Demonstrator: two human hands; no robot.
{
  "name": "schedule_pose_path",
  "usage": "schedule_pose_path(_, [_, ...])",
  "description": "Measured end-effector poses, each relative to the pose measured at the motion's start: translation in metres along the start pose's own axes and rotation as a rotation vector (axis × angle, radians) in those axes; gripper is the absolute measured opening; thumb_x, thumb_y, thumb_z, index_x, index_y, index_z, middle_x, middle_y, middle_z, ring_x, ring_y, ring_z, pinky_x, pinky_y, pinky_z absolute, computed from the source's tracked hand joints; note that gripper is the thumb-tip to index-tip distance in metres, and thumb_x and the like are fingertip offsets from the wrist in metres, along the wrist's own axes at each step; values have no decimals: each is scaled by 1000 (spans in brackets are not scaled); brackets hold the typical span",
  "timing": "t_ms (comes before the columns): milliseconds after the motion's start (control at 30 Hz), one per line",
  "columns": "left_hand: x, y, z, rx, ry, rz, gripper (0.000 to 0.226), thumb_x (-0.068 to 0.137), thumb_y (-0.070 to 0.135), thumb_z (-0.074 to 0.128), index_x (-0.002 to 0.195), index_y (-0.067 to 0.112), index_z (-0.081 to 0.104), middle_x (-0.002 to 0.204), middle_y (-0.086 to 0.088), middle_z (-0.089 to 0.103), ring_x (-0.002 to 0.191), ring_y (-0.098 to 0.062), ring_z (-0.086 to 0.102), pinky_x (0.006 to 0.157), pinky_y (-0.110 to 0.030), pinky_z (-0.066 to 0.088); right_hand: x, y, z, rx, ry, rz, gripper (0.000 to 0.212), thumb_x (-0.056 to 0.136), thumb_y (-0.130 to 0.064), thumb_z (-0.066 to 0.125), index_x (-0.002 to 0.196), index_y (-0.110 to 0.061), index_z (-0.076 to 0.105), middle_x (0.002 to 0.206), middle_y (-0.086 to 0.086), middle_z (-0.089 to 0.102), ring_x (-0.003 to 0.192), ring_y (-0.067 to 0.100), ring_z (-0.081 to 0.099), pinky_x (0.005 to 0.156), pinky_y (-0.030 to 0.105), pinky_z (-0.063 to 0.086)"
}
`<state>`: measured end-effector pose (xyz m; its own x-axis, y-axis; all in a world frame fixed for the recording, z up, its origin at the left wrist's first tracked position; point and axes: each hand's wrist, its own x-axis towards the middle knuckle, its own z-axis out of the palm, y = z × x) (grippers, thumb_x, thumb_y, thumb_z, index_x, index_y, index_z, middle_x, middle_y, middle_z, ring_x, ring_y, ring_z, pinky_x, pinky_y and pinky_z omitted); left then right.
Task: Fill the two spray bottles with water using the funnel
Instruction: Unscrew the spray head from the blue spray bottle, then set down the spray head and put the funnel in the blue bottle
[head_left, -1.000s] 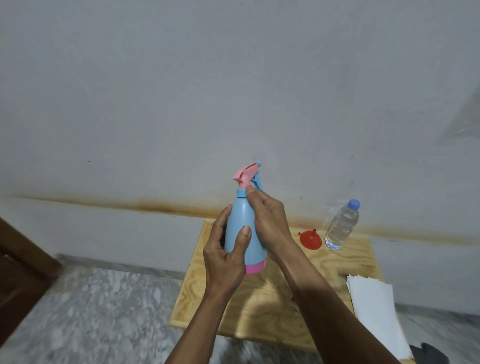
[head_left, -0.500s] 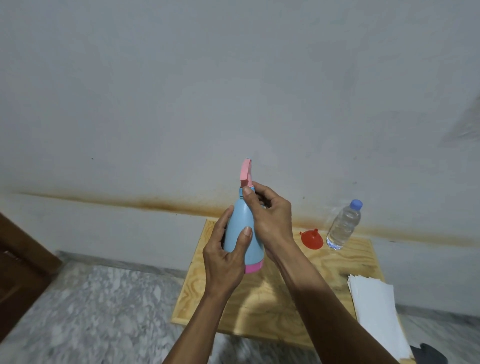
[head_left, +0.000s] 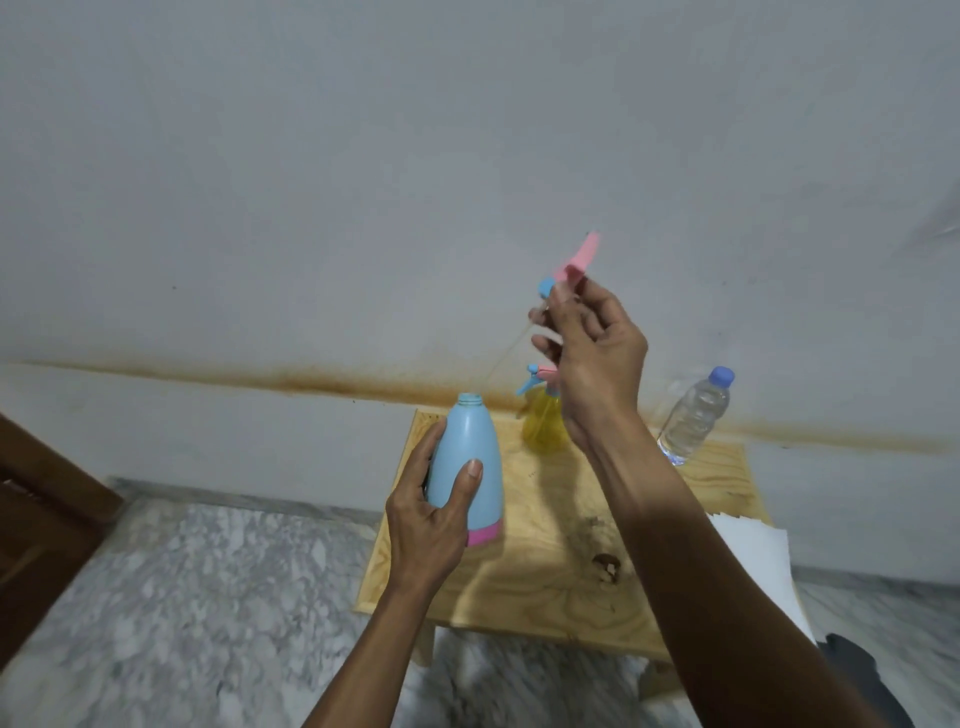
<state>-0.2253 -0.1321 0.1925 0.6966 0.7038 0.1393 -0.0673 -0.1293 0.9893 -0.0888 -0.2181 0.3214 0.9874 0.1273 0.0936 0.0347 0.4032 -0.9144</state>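
My left hand (head_left: 434, 512) grips a light blue spray bottle (head_left: 470, 457) with a pink base, held up over the left edge of the wooden table; its neck is open, without a head. My right hand (head_left: 592, 353) is raised above and to the right, holding the pink and blue spray head (head_left: 574, 267) with its thin clear tube hanging down. A yellow spray bottle (head_left: 543, 421) with its head on stands at the back of the table, partly behind my right wrist. The red funnel is hidden by my right arm.
A small wooden table (head_left: 550, 551) stands against a grey wall. A clear water bottle with a blue cap (head_left: 693, 418) stands at its back right. A stack of white paper (head_left: 753, 561) lies at the right edge. Marble floor lies around, and a dark wooden door (head_left: 36, 519) is at left.
My right hand has twisted the spray head off the blue bottle and lifted it up and to the right. The blue bottle moved left and lower. The yellow bottle has come into view.
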Motion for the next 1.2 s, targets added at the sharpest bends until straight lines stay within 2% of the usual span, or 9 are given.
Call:
schedule_pose_path(267, [18, -40, -41, 120, -18, -82, 83, 70, 62, 70, 146, 48, 38, 136, 29, 47, 122, 4, 53, 93, -32, 55, -4, 40, -31, -111, 183, 5, 20, 92, -18, 69, 109, -7, 65, 63, -10, 68, 69, 11, 67, 66, 24, 55])
schedule_pose_path(333, [22, -54, -47, 164, -40, -101, 89, 70, 66, 68, 149, 41, 36, 131, 25, 47, 121, -1, 53, 94, -37, 55, -13, 71, -45, -240, 222, 33, 21, 91, -17, 71, 108, -5, 66, 67, -10, 71, 67, 7, 68, 65, 27, 56])
schedule_pose_path(433, [26, -73, -50, 262, -79, -93, 90, 73, 67, 66, 150, 31, 39, 133, 10, 48, 123, -13, 53, 97, -48, 53, -29, 123, -66, -452, 290, 128, 23, 81, -33, 78, 96, -16, 72, 77, -1, 73, 69, 14, 69, 75, 48, 60])
schedule_pose_path(500, [27, -82, -51, 293, -111, -65, 81, 76, 63, 66, 146, 28, 44, 134, 6, 50, 124, -17, 52, 95, -52, 52, -39, 150, -77, -630, 305, 166, 28, 77, -43, 77, 94, -22, 73, 80, -3, 74, 74, 15, 71, 81, 48, 57])
schedule_pose_path(600, [30, -97, -46, 313, -125, -42, 74, 79, 60, 67, 143, 28, 47, 133, 8, 51, 124, -18, 53, 93, -53, 53, -46, 183, -88, -865, 244, 210, 29, 85, -41, 74, 104, -19, 74, 89, -3, 75, 78, 11, 68, 83, 33, 52])
schedule_pose_path(800, [30, -124, -25, 231, -95, -192, 77, 77, 61, 71, 144, 34, 44, 137, 10, 54, 121, -14, 57, 91, -49, 56, -49, 252, -118, -1139, 37, 348, 40, 88, -42, 69, 116, -13, 70, 106, 3, 72, 92, 19, 66, 78, 27, 43])
schedule_pose_path(933, [27, -146, -13, 279, -113, -204, 78, 80, 55, 71, 148, 33, 39, 135, 23, 49, 128, -8, 51, 101, -45, 52, -50, 280, -132, -1195, -46, 405, 39, 91, -39, 66, 115, -8, 68, 108, 11, 69, 97, 27, 63, 82, 32, 44])
schedule_pose_path(1133, [25, -169, 3, 381, -148, -177, 73, 83, 25, 80, 145, 24, 42, 136, 6, 46, 125, -7, 49, 103, -35, 49, -46, 299, -143, -1244, -90, 497, 37, 92, -34, 64, 121, -11, 65, 118, 11, 63, 109, 29, 58, 88, 36, 44])
schedule_pose_path(1200, [24, -175, 5, 380, -158, -178, 71, 82, 26, 81, 142, 23, 43, 136, 5, 45, 123, -9, 50, 100, -37, 51, -44, 305, -146, -1258, -101, 511, 37, 92, -36, 63, 122, -13, 64, 119, 10, 63, 110, 28, 57, 86, 36, 44])
